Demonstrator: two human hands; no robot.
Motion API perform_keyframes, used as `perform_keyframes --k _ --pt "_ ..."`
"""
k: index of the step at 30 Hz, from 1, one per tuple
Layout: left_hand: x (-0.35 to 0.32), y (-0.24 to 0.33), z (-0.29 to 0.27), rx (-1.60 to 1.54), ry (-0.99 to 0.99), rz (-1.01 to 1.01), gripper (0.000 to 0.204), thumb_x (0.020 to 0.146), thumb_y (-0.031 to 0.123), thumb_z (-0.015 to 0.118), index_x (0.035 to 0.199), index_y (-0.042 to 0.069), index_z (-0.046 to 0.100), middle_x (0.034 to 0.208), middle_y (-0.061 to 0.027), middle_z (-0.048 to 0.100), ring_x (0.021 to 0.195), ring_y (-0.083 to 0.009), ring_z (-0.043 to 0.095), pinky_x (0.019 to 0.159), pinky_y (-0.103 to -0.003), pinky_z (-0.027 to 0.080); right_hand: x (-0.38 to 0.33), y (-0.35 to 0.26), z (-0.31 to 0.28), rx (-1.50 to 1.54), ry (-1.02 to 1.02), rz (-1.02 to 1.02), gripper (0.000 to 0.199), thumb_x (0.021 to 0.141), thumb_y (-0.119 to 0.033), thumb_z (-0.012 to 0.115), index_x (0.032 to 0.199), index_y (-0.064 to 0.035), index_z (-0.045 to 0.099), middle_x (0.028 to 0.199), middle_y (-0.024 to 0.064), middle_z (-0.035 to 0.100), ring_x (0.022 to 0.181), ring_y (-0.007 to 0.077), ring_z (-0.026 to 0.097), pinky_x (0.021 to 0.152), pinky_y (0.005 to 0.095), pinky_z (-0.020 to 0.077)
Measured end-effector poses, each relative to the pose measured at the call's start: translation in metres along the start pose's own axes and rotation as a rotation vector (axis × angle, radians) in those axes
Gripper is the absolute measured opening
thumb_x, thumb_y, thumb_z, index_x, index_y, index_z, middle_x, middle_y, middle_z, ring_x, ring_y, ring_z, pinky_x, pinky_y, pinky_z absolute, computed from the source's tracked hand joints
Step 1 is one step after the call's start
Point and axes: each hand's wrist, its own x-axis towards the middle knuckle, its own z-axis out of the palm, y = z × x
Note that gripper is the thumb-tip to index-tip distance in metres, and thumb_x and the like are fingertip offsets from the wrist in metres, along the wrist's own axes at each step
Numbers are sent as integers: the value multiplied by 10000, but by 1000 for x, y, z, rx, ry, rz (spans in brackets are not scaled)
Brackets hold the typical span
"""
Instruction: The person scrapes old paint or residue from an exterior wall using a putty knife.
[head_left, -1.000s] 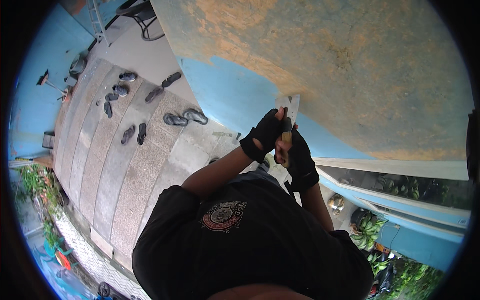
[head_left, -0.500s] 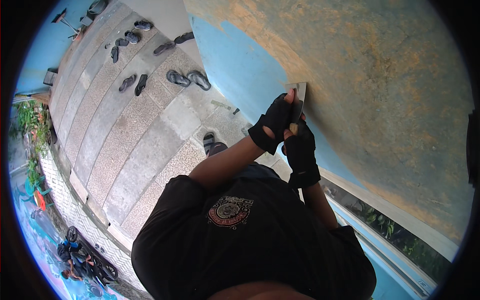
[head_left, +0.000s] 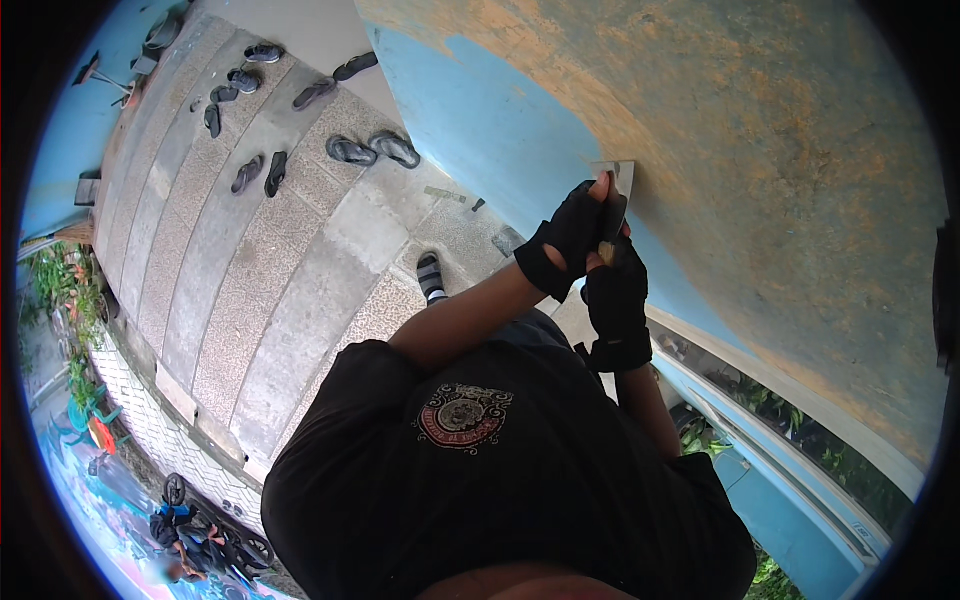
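**Scraper (head_left: 621, 195) in two gloved hands at a patchy wall (head_left: 780, 180)**

We note one scraper: flared grey metal blade, darkly smudged, tan handle end. The left hand (head_left: 578, 228) closes on it, thumb pressed to the blade, other fingers mostly hidden; the right hand (head_left: 617, 295) wraps the handle, fingers curled together. The blade projects past the fingertips; wall contact we cannot confirm. We count two black gloves (head_left: 620, 325) and, well left of the fingers, ten loose shoes and sandals (head_left: 352, 151). Below the fingers, the shirt (head_left: 560, 480) bears one round lettered emblem (head_left: 463, 417).
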Motion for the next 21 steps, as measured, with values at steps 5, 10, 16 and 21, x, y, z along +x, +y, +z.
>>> perform_keyframes --k 5,10,16,21 --pt "-2 8 -8 -54 -17 -39 493 945 612 515 853 128 517 754 -41 567 746 -187 604 661 -343 507 3 -9 -2 -3 -98 24 395 869 -84 574 1253 5 556 1039 180 671 941 303 673 831 373 524" --pt "-1 -8 -2 -11 -10 13 488 945 618 507 866 136 524 756 -62 598 739 -194 615 648 -341 509 -9 -2 -12 96 -53 122 408 872 -83 570 1267 17 547 1037 183 669 941 315 671 827 372 522" --pt "-2 -4 -2 -17 58 -25 483 935 625 519 846 151 517 713 -32 561 701 -197 603 615 -351 511 2 3 -3 58 -89 -31 384 867 -86 582 1237 16 557 999 182 661 880 311 662 788 371 520" --pt "6 -11 -5 -34 94 85 503 932 628 521 839 134 526 714 -45 565 688 -206 613 618 -358 515 18 7 1 14 -14 -235 273 898 -48 581 1168 -8 602 777 27 609 621 101 545 562 276 456"
